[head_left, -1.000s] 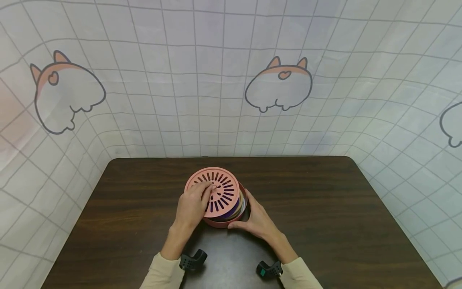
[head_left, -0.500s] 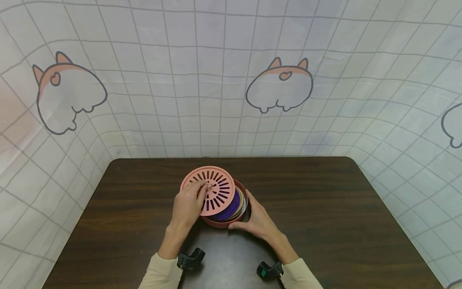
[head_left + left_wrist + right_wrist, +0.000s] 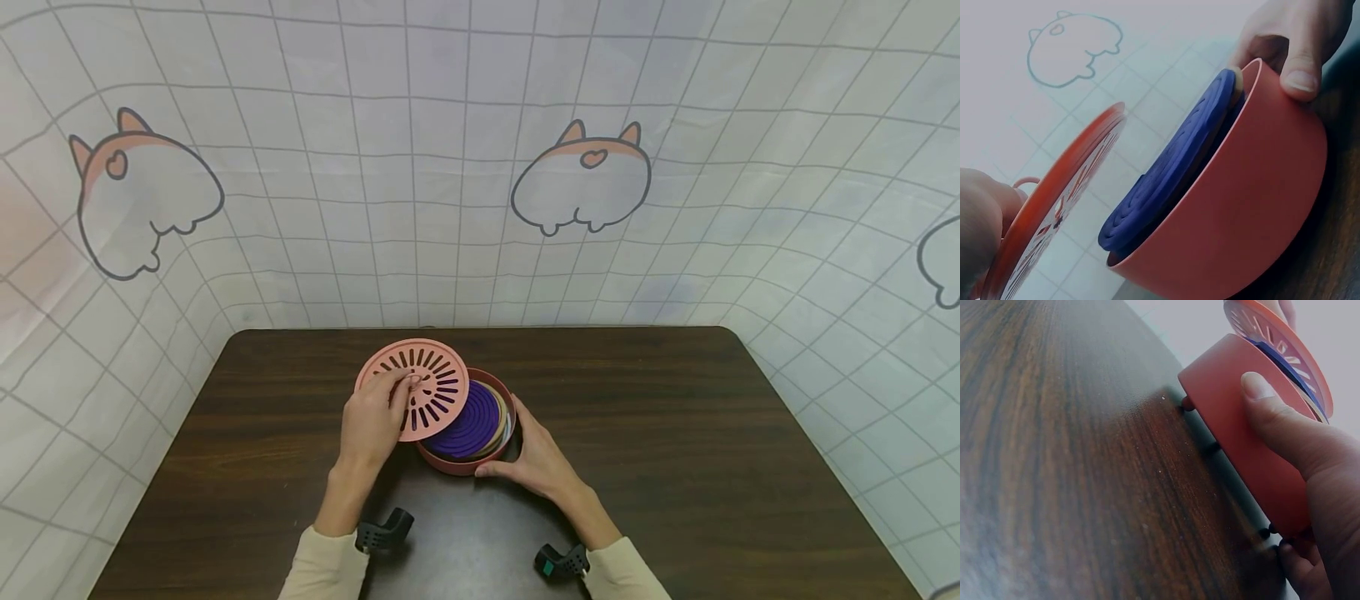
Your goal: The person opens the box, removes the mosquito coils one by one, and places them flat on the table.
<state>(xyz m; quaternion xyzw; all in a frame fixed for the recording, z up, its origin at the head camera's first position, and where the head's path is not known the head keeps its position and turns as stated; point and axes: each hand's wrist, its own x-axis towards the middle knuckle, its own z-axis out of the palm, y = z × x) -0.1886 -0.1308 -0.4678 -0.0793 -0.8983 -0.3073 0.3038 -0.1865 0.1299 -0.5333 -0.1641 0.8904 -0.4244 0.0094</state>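
Observation:
A slotted pink lid (image 3: 433,417) is raised over the left side of a round, coral-red box (image 3: 447,467). My left hand (image 3: 371,417) pinches the small ring on top of the lid. In the left wrist view, a gap shows between the lid's underside (image 3: 1085,169) and the box. Inside the box lies a purple disc with spiral grooves (image 3: 472,423), tilted and poking above the rim, on top of tan and pale discs. My right hand (image 3: 536,454) grips the box's right side, thumb in front and fingers behind.
The box stands on short ball feet (image 3: 1188,404) on a dark wood-grain table (image 3: 675,433). A white grid-patterned curtain (image 3: 450,250) encloses the table's back and sides. Black wrist cameras (image 3: 386,531) sit on both forearms.
My left hand has carried the lid up and to the left, uncovering more of the purple disc. The right hand and the box have stayed put.

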